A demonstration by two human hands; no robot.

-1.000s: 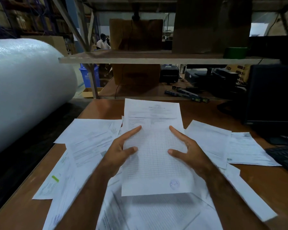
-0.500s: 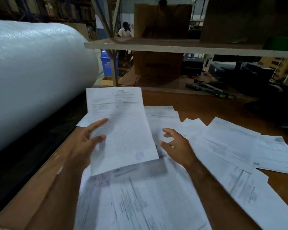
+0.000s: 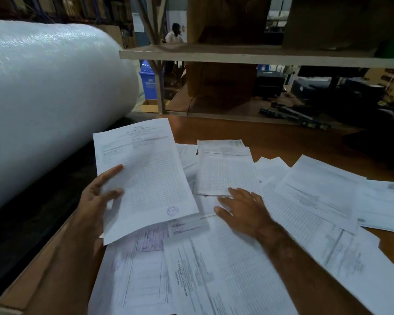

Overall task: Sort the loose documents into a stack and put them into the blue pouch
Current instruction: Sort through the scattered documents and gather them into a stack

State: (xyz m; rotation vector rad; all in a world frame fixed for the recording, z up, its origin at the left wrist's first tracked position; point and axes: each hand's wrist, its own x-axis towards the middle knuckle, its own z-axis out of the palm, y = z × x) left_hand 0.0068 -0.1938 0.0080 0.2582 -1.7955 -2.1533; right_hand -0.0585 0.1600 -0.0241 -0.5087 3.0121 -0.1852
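My left hand (image 3: 98,196) grips a printed sheet with a grid and a blue stamp (image 3: 146,176) by its left edge, lifted above the brown table (image 3: 271,137) at the left. My right hand (image 3: 243,210) lies flat, fingers spread, on the loose documents (image 3: 225,264) scattered over the table. Its fingertips touch the near edge of a smaller gridded sheet (image 3: 223,171). More sheets (image 3: 316,194) fan out to the right. No blue pouch is in view.
A huge roll of bubble wrap (image 3: 43,98) fills the left side beside the table. A wooden shelf (image 3: 259,55) hangs over the table's far edge, with dark equipment (image 3: 341,92) under it. A blue bin (image 3: 149,80) and a person stand far behind.
My right hand let go of the stamped sheet and came down on the papers. My left hand carried the sheet to the left. The view swung left.
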